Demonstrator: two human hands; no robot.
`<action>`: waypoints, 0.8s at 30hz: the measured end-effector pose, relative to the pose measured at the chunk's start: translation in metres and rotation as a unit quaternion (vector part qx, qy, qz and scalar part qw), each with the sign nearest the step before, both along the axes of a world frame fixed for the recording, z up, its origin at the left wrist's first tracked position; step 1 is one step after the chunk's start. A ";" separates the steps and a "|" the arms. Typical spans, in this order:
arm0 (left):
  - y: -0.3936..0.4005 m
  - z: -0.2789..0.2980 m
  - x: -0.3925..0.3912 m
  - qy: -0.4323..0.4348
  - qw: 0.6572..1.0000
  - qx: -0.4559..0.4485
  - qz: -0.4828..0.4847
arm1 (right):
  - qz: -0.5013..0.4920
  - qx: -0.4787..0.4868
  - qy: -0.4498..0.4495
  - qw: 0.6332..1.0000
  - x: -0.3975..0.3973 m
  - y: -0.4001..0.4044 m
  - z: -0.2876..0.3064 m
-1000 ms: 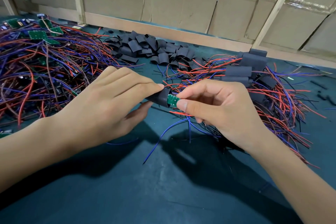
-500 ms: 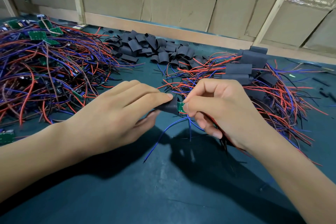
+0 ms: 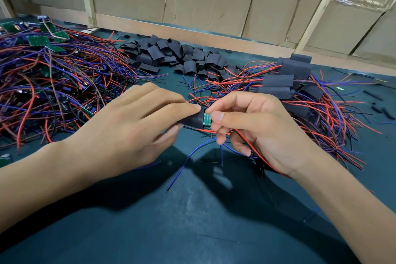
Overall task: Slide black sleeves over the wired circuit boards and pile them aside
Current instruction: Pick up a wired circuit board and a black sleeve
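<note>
Two hands meeting mid-table, left hand (image 3: 128, 133) grip closed around black sleeve (image 3: 192, 121), right hand (image 3: 257, 126) pinching green circuit board (image 3: 207, 119) at its mouth, loose sleeves (image 3: 177, 55) beyond, bare boards (image 3: 42, 75) left, sleeved pile (image 3: 287, 83) right, dark table (image 3: 192, 221).

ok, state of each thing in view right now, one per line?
left hand: grips the black sleeve
right hand: pinches the circuit board
black sleeve: partly over the board
circuit board: green end exposed, not fully sleeved
empty sleeves pile: loose, far centre
sleeved boards pile: done, heaped on the right
unsleeved wired boards: tangled heap on the left
</note>
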State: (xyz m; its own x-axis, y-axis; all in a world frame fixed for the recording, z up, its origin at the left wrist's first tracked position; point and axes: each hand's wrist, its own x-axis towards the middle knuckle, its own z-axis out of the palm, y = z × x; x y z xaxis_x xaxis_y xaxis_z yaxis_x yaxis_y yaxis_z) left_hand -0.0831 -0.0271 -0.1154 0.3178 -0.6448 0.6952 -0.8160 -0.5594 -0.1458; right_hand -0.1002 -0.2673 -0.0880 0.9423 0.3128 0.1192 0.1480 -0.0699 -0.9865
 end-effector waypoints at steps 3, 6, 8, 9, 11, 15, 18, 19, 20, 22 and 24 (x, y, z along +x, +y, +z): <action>0.001 0.002 0.000 -0.002 1.000 0.012 0.003 | -0.009 -0.021 -0.050 0.999 -0.001 0.002 -0.002; 0.001 0.001 0.000 -0.012 1.000 0.026 0.009 | -0.029 -0.047 -0.117 0.992 -0.004 0.006 -0.008; 0.001 0.001 -0.001 -0.017 0.999 0.029 0.007 | -0.049 -0.068 -0.158 0.984 -0.006 0.011 -0.011; 0.001 0.001 -0.001 -0.017 1.000 0.025 0.007 | -0.053 -0.060 -0.162 0.983 -0.007 0.012 -0.011; 0.002 0.002 0.000 -0.014 1.000 0.009 0.009 | -0.057 -0.037 -0.156 0.985 -0.007 0.013 -0.011; 0.004 0.003 0.003 -0.017 1.000 -0.016 0.011 | -0.070 -0.026 -0.145 0.987 -0.008 0.012 -0.008; 0.004 0.003 0.004 -0.020 1.000 -0.007 0.007 | -0.077 -0.051 -0.165 0.982 -0.007 0.009 -0.009; 0.004 0.003 0.004 -0.025 1.000 -0.001 0.005 | -0.077 -0.065 -0.177 0.979 -0.008 0.009 -0.009; 0.004 0.003 0.004 -0.030 1.000 0.002 0.003 | -0.077 -0.074 -0.186 0.977 -0.007 0.008 -0.010; 0.004 0.003 0.005 -0.030 1.000 0.001 -0.004 | -0.077 -0.080 -0.194 0.975 -0.007 0.009 -0.010; 0.003 0.003 0.005 -0.020 1.000 -0.005 -0.013 | -0.078 -0.077 -0.199 0.974 -0.007 0.008 -0.011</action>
State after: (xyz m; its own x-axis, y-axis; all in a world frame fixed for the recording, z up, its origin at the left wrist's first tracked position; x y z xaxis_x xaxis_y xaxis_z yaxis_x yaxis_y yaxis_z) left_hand -0.0783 -0.0244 -0.1128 0.2729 -0.6447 0.7140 -0.8234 -0.5404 -0.1732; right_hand -0.1073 -0.2593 -0.0986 0.8685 0.2124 0.4479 0.4923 -0.2638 -0.8295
